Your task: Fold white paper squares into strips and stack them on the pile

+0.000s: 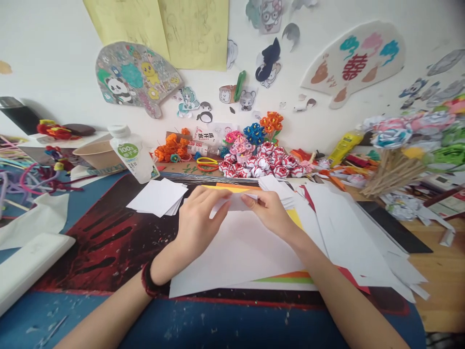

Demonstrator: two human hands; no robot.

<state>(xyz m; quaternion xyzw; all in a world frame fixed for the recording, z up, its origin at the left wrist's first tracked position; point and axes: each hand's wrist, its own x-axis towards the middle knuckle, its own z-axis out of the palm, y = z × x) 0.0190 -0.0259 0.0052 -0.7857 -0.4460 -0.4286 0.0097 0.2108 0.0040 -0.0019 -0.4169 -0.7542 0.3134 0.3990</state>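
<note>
A small piece of white paper point(238, 202) is held between both hands above the middle of the desk. My left hand point(199, 218) pinches its left end between thumb and fingers. At the other end my right hand point(268, 208) grips it, with the thumb lying on top. The paper looks folded, though the fingers hide part of it. Under the hands lies a large white sheet point(236, 249), with yellow, orange and green edges showing beneath. A stack of white paper squares point(160, 196) rests left of my left hand.
White sheets point(348, 228) overlap on the right. Behind the hands stand red-and-white paper flowers point(267, 162), yellow-handled scissors point(207, 164) and a white bottle point(132, 155). A white case point(34, 271) lies at left; a bundle of stemmed paper flowers point(394, 169) leans at right.
</note>
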